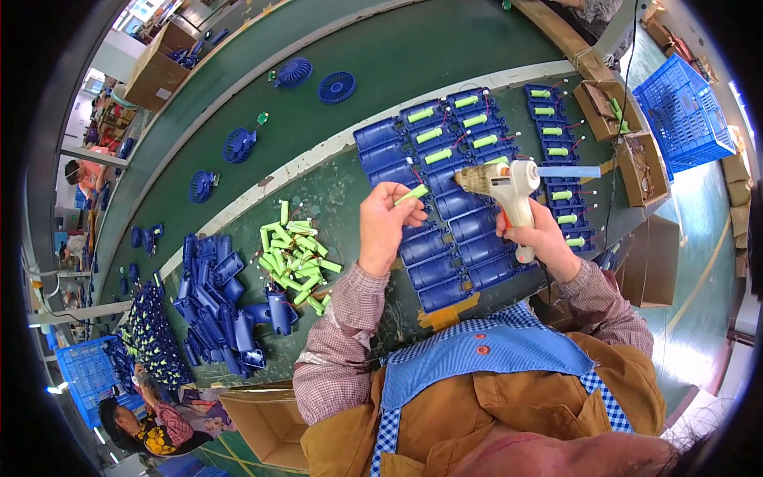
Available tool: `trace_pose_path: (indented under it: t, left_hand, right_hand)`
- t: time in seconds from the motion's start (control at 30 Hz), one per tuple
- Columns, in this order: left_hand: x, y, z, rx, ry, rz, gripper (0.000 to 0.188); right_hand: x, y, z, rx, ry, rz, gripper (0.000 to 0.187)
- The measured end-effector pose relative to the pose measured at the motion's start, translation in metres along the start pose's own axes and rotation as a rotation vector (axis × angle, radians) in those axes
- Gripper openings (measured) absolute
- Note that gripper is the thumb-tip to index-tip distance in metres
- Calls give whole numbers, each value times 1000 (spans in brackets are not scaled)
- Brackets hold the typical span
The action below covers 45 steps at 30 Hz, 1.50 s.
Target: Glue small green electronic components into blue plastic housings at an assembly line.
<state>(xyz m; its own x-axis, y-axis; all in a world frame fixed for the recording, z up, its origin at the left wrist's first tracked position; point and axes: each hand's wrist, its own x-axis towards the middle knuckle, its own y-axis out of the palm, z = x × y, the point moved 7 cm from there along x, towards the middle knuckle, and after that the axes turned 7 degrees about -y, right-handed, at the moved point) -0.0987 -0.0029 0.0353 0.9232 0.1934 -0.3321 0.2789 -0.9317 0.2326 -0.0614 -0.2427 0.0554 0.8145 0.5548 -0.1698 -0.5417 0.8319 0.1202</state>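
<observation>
My left hand (385, 224) pinches a light green cylindrical battery (412, 195) over the left side of the laid-out blue shells. In my right hand (544, 241) is a white hot glue gun (517, 187), its stained nozzle pointing left near that battery and a pale blue glue stick out of its back. Beneath both hands lie rows of dark blue half-shells (482, 248), face up on the green bench. Shells in the far rows carry green batteries (429, 135) with thin wires; the nearer ones hold none. Another column of filled shells (562, 195) runs along the right.
Left on the bench are a pile of loose batteries (292, 258) and a heap of blue shells (214, 298). Blue fan parts (337, 87) sit on the green conveyor (413, 60) beyond. Small cardboard boxes (642, 168) and a blue crate (683, 115) stand right. A co-worker (155, 413) sits lower left.
</observation>
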Motion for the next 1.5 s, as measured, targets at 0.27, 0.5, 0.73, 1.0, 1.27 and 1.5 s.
trace_pose_path:
  t: [0.27, 0.5, 0.73, 1.0, 1.27, 1.5]
  left_hand:
    - [26, 38, -11, 817, 651, -315, 18]
    - [38, 59, 2, 995, 671, -324, 27]
    - [44, 61, 6, 1049, 662, -324, 23]
    - [39, 55, 0, 993, 639, -318, 29]
    - [-11, 31, -48, 922, 716, -364, 35]
    - [-58, -113, -60, 1029, 594, -708, 18]
  right_hand:
    - [-12, -9, -3, 0, -12, -44, 40]
    - [-22, -10, 0, -15, -3, -42, 38]
    - [-7, -8, 2, -30, -51, -47, 31]
    - [-16, -9, 0, -31, -14, -69, 24]
    - [-19, -7, 10, 39, -83, -40, 34]
    - [-19, -5, 14, 23, -80, -15, 54]
